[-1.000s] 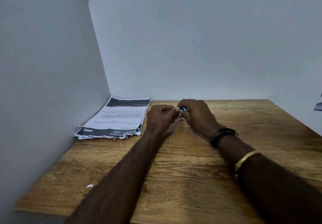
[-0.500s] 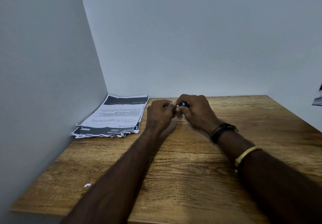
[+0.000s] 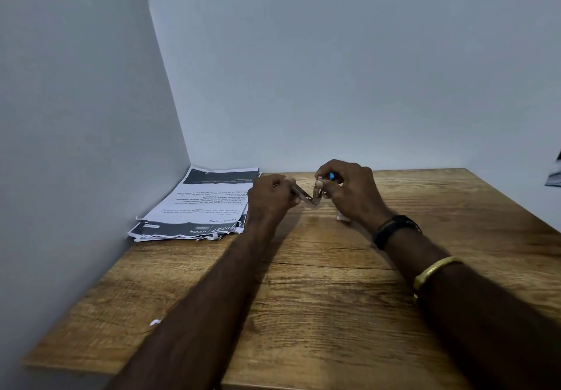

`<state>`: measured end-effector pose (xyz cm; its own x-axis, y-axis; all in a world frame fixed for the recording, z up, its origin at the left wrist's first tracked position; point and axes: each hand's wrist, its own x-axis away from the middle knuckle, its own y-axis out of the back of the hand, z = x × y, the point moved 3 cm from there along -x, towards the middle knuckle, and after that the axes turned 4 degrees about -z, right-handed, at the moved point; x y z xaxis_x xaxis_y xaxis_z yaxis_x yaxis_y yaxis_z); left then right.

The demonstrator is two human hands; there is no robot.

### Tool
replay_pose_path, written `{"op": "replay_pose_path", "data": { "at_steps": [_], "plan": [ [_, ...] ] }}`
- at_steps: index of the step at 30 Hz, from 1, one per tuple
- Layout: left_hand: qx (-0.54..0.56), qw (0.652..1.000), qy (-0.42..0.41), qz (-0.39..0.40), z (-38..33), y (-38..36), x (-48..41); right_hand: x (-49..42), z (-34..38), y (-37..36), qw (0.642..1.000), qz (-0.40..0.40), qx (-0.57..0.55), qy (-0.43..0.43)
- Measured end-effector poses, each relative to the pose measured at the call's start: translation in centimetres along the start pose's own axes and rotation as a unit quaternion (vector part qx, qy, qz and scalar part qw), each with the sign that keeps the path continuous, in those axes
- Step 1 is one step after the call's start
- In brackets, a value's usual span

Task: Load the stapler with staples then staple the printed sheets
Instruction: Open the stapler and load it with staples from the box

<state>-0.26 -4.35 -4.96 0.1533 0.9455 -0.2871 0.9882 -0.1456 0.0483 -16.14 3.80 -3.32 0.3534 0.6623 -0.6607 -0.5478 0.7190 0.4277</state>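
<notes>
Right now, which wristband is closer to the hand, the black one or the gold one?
The black band, right at the right hand's wrist. The gold bangle sits farther up the forearm.

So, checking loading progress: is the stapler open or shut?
Open: the stapler is spread into a V between left hand and right hand.

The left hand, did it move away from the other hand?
Yes. The left hand has drawn left toward the printed sheets, away from the right hand, hinging the stapler open between them.
</notes>
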Motion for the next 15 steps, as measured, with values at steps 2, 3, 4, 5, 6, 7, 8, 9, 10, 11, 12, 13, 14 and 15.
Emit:
{"op": "replay_pose_path", "data": {
  "at_steps": [2, 3, 4, 5, 6, 7, 8, 9, 10, 11, 12, 13, 14, 15],
  "plan": [
    [0.022, 0.999, 0.023, -0.01, 0.3, 0.0, -0.3, 0.0, -0.7, -0.1, 0.997, -0.008, -0.066, -0.05],
    [0.04, 0.998, 0.044, -0.021, 0.5, 0.2, -0.6, 0.0, -1.0, 0.0, 0.991, -0.016, -0.108, -0.08],
    [0.064, 0.995, 0.071, -0.03, 0.8, 0.3, -1.0, 0.0, -1.4, 0.1, 0.982, -0.027, -0.15, -0.109],
    [0.091, 0.99, 0.1, -0.035, 1.0, 0.5, -1.4, -0.1, -1.9, 0.2, 0.972, -0.038, -0.191, -0.135],
    [0.125, 0.983, 0.128, -0.037, 1.2, 0.6, -1.8, -0.2, -2.3, 0.4, 0.96, -0.047, -0.229, -0.156],
    [0.163, 0.974, 0.154, -0.038, 1.4, 0.7, -2.1, -0.2, -2.7, 0.4, 0.948, -0.054, -0.26, -0.175],
    [0.202, 0.963, 0.175, -0.039, 1.5, 0.7, -2.3, -0.1, -3.0, 0.4, 0.938, -0.058, -0.283, -0.19],
    [0.232, 0.952, 0.193, -0.043, 1.7, 0.6, -2.3, 0.0, -3.3, 0.4, 0.93, -0.059, -0.299, -0.204],
    [0.244, 0.947, 0.204, -0.047, 1.8, 0.5, -2.3, 0.1, -3.5, 0.3, 0.923, -0.059, -0.312, -0.216],
    [0.234, 0.949, 0.207, -0.051, 2.1, 0.5, -2.2, 0.2, -3.7, 0.2, 0.916, -0.059, -0.324, -0.23],
    [0.209, 0.955, 0.204, -0.051, 2.4, 0.5, -2.2, 0.2, -3.8, 0.2, 0.908, -0.058, -0.335, -0.244],
    [0.168, 0.965, 0.197, -0.047, 2.8, 0.5, -2.1, 0.2, -3.9, 0.2, 0.903, -0.058, -0.34, -0.257],
    [0.119, 0.974, 0.187, -0.041, 3.1, 0.5, -1.9, 0.2, -3.9, 0.2, 0.899, -0.058, -0.342, -0.268],
    [0.053, 0.983, 0.174, -0.034, 3.2, 0.6, -1.7, 0.2, -4.0, 0.2, 0.896, -0.055, -0.342, -0.279]
  ]
}}
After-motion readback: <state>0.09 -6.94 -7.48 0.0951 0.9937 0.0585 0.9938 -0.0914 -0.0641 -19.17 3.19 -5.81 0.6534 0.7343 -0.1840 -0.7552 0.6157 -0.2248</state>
